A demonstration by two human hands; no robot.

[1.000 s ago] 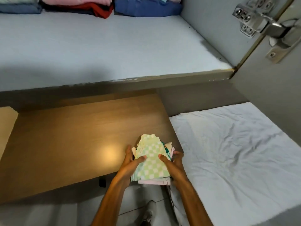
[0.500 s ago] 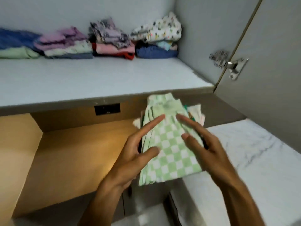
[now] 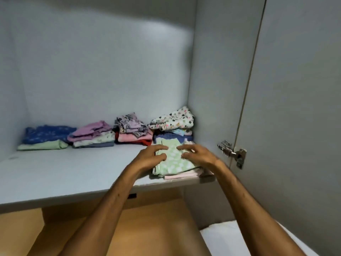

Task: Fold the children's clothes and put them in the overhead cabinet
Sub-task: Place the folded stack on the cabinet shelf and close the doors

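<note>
A stack of folded children's clothes (image 3: 175, 164), topped by a green-and-white checked piece with pink ones below, rests on the front right of the grey cabinet shelf (image 3: 73, 174). My left hand (image 3: 153, 156) lies on the stack's left side and my right hand (image 3: 198, 155) on its right side, fingers curled over the top fabric. Behind it, along the back wall, stand several more folded piles: a blue and green pile (image 3: 46, 137), a lilac pile (image 3: 93, 134), a patterned pink pile (image 3: 132, 130) and a spotted white pile (image 3: 174, 120).
The cabinet door (image 3: 299, 108) stands open at the right, with a metal hinge (image 3: 233, 153) close to my right hand. Below the shelf are a wooden board (image 3: 147, 228) and a white bed sheet (image 3: 227, 239).
I have lifted the stack from low above the wooden board up onto the cabinet shelf, and it now rests at the shelf's front right under both hands.
</note>
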